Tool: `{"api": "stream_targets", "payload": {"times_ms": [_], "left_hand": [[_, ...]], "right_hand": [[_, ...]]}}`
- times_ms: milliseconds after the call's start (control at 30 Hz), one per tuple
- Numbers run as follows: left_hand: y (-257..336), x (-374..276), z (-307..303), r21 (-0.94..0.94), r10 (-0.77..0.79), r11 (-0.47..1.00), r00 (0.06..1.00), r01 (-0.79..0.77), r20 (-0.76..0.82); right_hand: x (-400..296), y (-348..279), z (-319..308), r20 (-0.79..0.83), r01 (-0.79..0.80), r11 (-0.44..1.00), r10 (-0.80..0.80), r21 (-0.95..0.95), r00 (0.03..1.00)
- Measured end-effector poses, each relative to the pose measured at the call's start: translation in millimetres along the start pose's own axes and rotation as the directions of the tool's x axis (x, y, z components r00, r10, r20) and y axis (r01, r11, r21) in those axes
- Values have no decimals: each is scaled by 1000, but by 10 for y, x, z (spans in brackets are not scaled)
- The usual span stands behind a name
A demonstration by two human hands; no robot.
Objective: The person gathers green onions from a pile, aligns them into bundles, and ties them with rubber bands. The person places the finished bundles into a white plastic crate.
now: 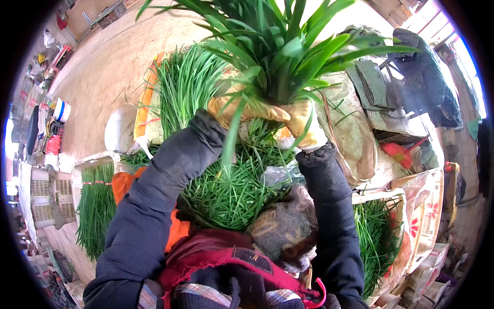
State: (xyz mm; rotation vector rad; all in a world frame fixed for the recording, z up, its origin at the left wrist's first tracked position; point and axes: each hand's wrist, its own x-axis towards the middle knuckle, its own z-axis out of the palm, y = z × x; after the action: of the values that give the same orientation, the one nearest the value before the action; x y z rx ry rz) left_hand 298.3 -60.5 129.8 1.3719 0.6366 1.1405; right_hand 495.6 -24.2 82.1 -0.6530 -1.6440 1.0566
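Observation:
Both of my hands wear yellowish work gloves and are raised together in front of me. Between them is a thick bunch of long, flat green leaves, which look like garlic chives. My left hand wraps the base of the bunch from the left. My right hand grips the same base from the right, its fingers partly hidden. The leaves fan out away from me, slightly blurred. Beneath my forearms lies a heap of loose green leaves. A larger pile of chives rests beyond my left wrist.
At left, a white plastic crate holds bundles tied with red bands. Another crate at right contains loose greens. A red plastic tool lies at right, below folded grey-green cloth. An orange strip edges the far pile.

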Motion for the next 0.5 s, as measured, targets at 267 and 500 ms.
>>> {"api": "stream_targets", "payload": {"times_ms": [267, 500], "left_hand": [[196, -469, -139, 42, 277, 961, 952, -273, -135], [869, -1569, -88, 191, 275, 961, 745, -199, -607]], "right_hand": [[198, -781, 820, -65, 98, 924, -131, -370, 989], [-422, -1526, 1990, 165, 276, 581, -238, -765, 957]]}}
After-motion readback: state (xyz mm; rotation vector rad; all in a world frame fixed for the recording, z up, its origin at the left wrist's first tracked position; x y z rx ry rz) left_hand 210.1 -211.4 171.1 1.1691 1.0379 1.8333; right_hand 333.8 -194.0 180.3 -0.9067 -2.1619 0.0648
